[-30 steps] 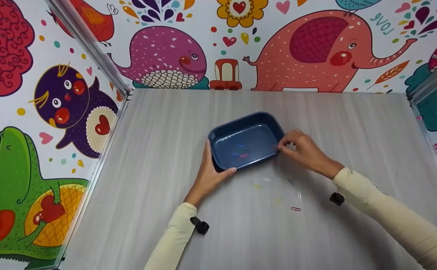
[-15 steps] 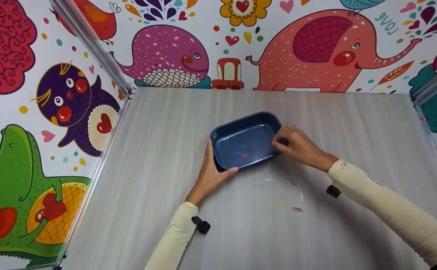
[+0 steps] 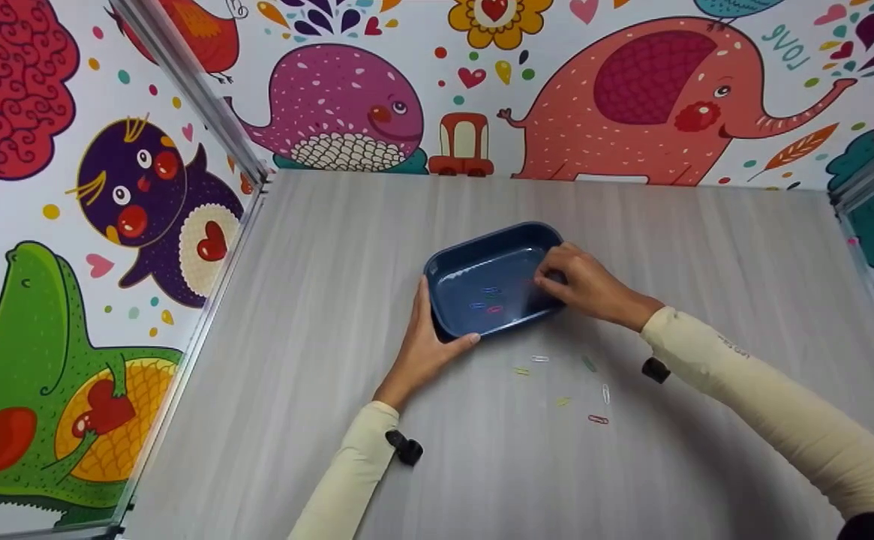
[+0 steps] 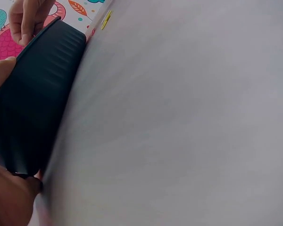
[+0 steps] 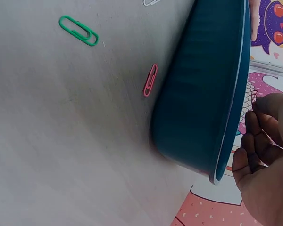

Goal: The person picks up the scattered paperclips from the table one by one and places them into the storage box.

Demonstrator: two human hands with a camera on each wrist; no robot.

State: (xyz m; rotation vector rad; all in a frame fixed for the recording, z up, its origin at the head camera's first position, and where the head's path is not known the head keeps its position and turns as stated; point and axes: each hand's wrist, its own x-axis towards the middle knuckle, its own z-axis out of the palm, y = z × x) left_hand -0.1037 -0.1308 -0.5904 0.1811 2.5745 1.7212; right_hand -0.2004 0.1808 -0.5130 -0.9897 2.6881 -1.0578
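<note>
A dark blue tray (image 3: 512, 259) sits at an angle on the table. My left hand (image 3: 421, 351) grips its left end, the thumb along the near rim and the fingers at the left side. Over the tray's right end, my right hand (image 3: 575, 281) pinches a small red paper clip (image 5: 254, 96) between thumb and fingertips. Inside lie several paper clips: a pink paper clip (image 3: 494, 309), a blue paper clip (image 3: 477, 306) and others. On the table before the tray are a green paper clip (image 5: 79, 31), a pink paper clip (image 5: 151, 80) and more.
Loose clips nearer the front include a red paper clip (image 3: 598, 419), a white paper clip (image 3: 606, 394), and yellow paper clips (image 3: 521, 372). A cartoon-printed back wall (image 3: 632, 112) and side panels with metal edges bound the pale wooden table (image 3: 316, 300).
My right hand has moved left and inward over the tray's right rim, carrying the red paper clip. My left hand keeps its grip on the tray. The head view has shifted slightly.
</note>
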